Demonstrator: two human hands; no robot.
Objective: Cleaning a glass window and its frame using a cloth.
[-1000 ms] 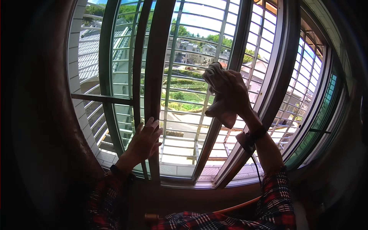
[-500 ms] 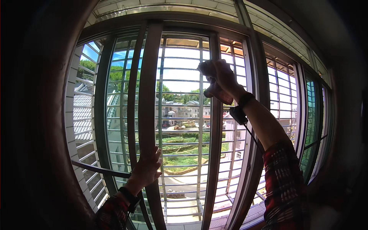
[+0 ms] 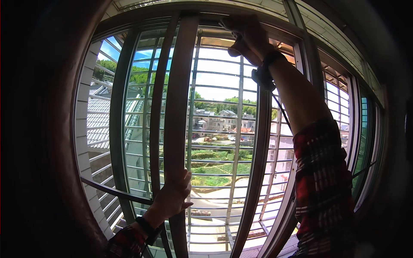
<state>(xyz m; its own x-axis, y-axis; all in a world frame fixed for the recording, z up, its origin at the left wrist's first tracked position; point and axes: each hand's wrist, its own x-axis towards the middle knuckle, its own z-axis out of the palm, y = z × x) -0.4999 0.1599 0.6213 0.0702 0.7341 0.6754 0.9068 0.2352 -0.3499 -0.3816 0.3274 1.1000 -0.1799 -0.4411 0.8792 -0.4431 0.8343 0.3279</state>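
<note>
Fingers of the right hand (image 3: 251, 35) are bunched around a cloth (image 3: 231, 26) — all in shadow, so can't tell how tight — up by the window's top rail (image 3: 208, 20). The left hand (image 3: 173, 198) sits lower, fingers loosely bent with the thumb apart, resting against a dark upright (image 3: 177, 107). Beyond that it's metal bars (image 3: 235, 161), then green plots (image 3: 215, 171) and some houses (image 3: 223, 122).

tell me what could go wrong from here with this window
The right hand holds the cloth up high, so the cloth might slip and fall. The thin cord hanging by that arm could snag on the window frame. The left hand is against the upright, so it might get pinched if that panel slides.
</note>
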